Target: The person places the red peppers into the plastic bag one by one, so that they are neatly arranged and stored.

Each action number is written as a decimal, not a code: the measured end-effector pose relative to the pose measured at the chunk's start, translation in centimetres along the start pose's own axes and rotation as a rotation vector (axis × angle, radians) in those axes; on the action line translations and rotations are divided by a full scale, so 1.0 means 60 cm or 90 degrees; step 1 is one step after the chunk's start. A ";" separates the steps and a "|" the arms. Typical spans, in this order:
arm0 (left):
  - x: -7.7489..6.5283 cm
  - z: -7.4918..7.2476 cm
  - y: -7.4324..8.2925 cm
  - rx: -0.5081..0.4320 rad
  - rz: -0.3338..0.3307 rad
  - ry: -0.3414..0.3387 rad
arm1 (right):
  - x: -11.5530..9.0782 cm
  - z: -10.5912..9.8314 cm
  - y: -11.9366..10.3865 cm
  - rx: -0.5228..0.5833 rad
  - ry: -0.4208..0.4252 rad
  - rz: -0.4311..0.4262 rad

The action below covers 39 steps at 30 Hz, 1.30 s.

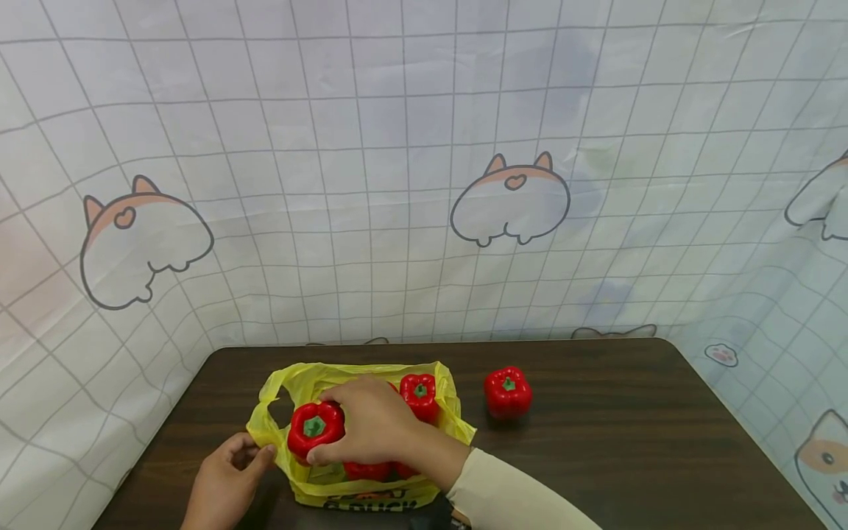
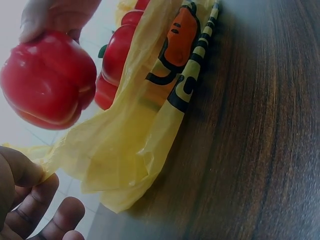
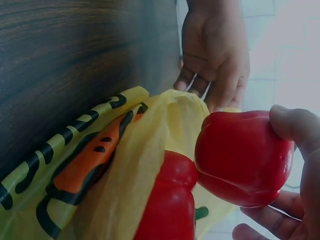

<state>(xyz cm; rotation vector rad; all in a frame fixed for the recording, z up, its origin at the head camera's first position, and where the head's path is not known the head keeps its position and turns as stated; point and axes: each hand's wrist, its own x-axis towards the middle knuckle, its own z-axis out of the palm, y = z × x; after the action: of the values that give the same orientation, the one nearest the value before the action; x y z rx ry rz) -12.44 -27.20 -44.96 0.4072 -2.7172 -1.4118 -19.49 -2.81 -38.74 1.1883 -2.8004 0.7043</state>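
A yellow plastic bag (image 1: pixel 311 486) lies open on the dark wooden table, with several red bell peppers (image 1: pixel 419 394) inside. My right hand (image 1: pixel 377 419) grips one red bell pepper (image 1: pixel 315 428) over the left part of the bag; the right wrist view shows this pepper (image 3: pixel 240 157) between thumb and fingers. My left hand (image 1: pixel 225 475) pinches the bag's left edge, and in the left wrist view thumb and forefinger meet on the yellow plastic (image 2: pixel 75 150). My right hand and forearm hide part of the bag's contents.
Another red bell pepper (image 1: pixel 508 393) stands on the table (image 1: pixel 616 442) to the right of the bag. Behind the table hangs a white gridded cloth (image 1: pixel 397 294) with cartoon animal drawings. Black lettering and an orange figure (image 2: pixel 181 37) mark the bag's front.
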 end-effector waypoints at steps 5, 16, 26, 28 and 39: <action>-0.001 0.000 0.002 0.000 -0.001 0.002 | 0.003 0.012 0.001 -0.009 -0.014 -0.002; -0.001 -0.002 -0.001 0.001 -0.002 0.006 | 0.003 0.033 -0.007 -0.022 -0.033 0.011; 0.000 -0.005 -0.003 0.007 -0.002 0.010 | 0.004 0.045 -0.014 -0.038 -0.027 0.020; -0.001 -0.006 -0.003 0.008 -0.004 0.011 | 0.006 0.046 -0.014 -0.039 -0.026 0.024; -0.005 -0.009 -0.004 0.008 0.002 0.014 | 0.005 0.052 -0.014 -0.056 -0.058 0.036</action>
<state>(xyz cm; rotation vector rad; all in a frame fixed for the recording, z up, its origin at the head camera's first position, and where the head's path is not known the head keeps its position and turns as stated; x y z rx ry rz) -12.02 -27.67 -44.83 0.4170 -2.7088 -1.3821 -18.66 -4.80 -41.15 1.1604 -2.9159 0.5366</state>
